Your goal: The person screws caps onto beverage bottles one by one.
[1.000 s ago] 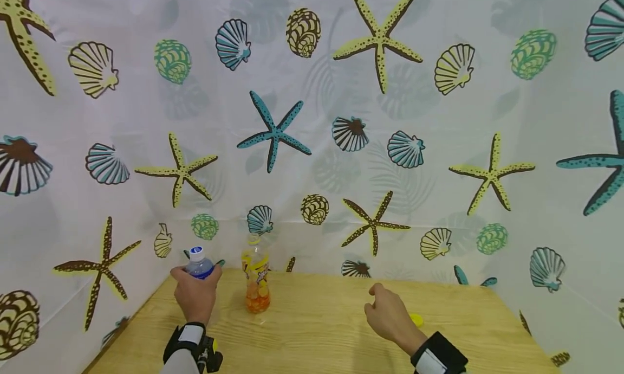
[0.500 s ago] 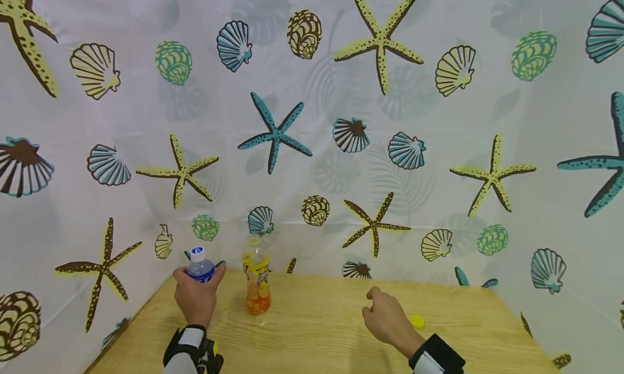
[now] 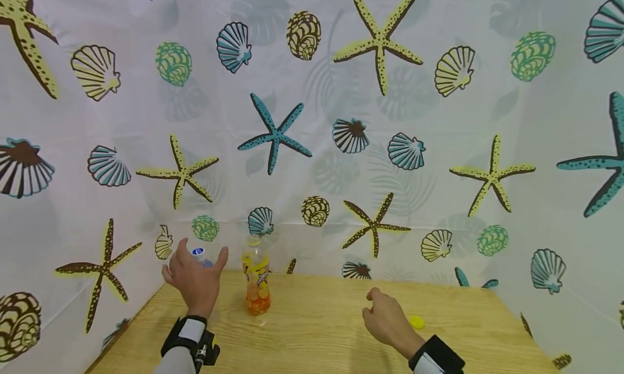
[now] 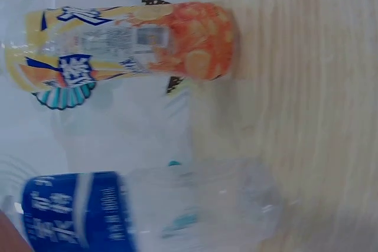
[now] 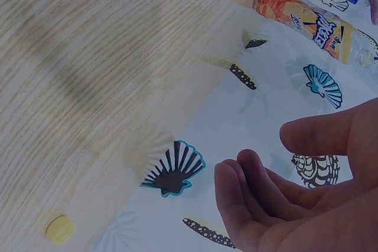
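My left hand (image 3: 195,282) is spread behind a clear water bottle (image 4: 80,210) with a blue label, fingers and thumb standing apart from it. The bottle stands upright on the table; the hand hides most of it in the head view, leaving its white cap (image 3: 197,252) showing. Just right of it stands a clear plastic bottle (image 3: 257,279) with a yellow-and-orange label and orange contents low inside. My right hand (image 3: 387,317) hovers over the right part of the table, fingers loosely curled, holding nothing. Beside it lies a small round yellow cap (image 3: 416,322).
A light wooden table (image 3: 312,336) spans the view below. White curtain (image 3: 312,92) printed with starfish and shells encloses its back and both sides.
The left hand has let go of the water bottle; its fingers have spread and lifted off. The bottle stays in place. The right hand has barely moved.
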Demonstrator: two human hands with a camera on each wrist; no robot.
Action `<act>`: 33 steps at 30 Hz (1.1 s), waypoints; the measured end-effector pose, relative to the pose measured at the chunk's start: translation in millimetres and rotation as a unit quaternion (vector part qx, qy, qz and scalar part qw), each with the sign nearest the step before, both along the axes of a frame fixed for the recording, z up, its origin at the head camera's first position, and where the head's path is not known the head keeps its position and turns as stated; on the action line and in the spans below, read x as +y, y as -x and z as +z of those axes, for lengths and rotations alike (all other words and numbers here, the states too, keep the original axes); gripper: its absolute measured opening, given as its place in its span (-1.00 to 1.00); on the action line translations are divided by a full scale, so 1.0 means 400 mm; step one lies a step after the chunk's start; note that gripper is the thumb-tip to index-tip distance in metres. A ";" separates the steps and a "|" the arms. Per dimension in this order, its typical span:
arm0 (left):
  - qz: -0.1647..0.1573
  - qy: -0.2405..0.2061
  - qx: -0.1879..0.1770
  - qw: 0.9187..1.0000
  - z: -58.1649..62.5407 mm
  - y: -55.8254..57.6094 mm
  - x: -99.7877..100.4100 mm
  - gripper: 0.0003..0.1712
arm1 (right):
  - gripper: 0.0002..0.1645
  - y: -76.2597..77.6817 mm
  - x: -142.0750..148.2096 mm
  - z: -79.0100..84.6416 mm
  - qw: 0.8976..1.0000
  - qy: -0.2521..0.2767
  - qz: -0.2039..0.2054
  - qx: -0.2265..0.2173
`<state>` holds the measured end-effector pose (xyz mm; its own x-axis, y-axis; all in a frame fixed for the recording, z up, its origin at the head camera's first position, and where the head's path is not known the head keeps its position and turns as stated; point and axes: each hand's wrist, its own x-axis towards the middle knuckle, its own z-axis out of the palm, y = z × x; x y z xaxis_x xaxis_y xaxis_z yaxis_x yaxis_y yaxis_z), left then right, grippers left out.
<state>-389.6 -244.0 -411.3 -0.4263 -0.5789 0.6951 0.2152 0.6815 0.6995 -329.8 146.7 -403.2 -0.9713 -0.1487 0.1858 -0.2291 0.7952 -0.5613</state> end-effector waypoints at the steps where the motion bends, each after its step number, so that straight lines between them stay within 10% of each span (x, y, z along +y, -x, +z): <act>1: -0.004 0.009 0.012 1.000 0.015 0.000 0.008 0.00 | -0.65 0.000 0.000 0.000 1.000 0.001 0.001 -0.001; 10: -0.107 0.077 0.000 0.991 0.092 0.000 0.132 0.01 | -0.66 0.001 -0.001 -0.008 1.000 -0.006 0.010 0.001; 22: -0.141 -0.004 -0.231 0.963 0.015 0.055 0.191 0.24 | -0.67 -0.002 0.005 -0.034 1.000 -0.009 0.015 -0.022; 33: -0.135 -0.045 -0.205 0.968 -0.009 0.068 0.203 -0.13 | -0.68 -0.004 0.015 -0.041 0.999 -0.013 0.016 -0.036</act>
